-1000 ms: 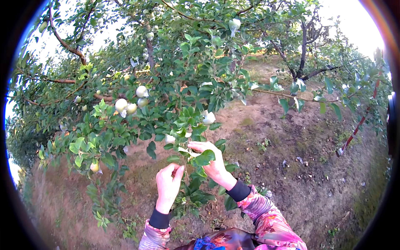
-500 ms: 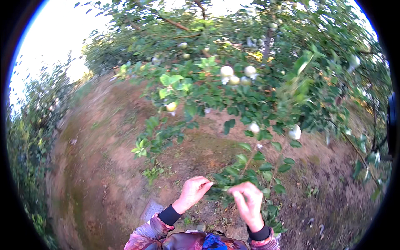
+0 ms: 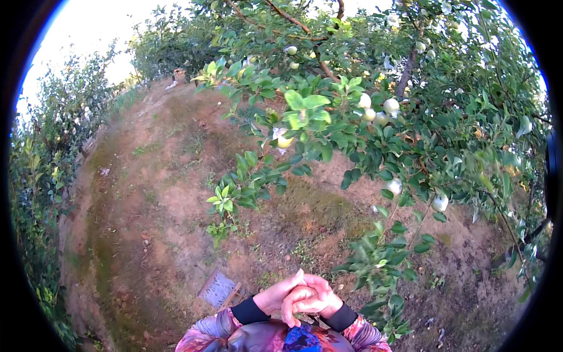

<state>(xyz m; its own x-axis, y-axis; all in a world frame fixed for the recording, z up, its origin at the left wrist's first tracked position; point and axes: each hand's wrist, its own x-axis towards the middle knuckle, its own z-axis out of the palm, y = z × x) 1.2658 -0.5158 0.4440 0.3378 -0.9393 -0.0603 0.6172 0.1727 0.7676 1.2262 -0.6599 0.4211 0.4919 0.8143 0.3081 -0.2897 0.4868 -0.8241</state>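
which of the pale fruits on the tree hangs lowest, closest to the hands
The pale fruit at the lower right of the branch, hanging below its neighbour and the cluster higher up, is nearest the clasped hands.

Both hands are off the leaves now — left hand [image 3: 275,296] and right hand [image 3: 314,299] drawn near, clasped together, possibly around something; view has swung left.

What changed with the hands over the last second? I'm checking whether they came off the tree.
Both hands came down off the leafy twig they reached into a second ago. The left hand and right hand now sit clasped together low near the chest, fingers overlapping; whether they enclose anything is hidden. The view also swung left. The bagged fruits remain on the branches.
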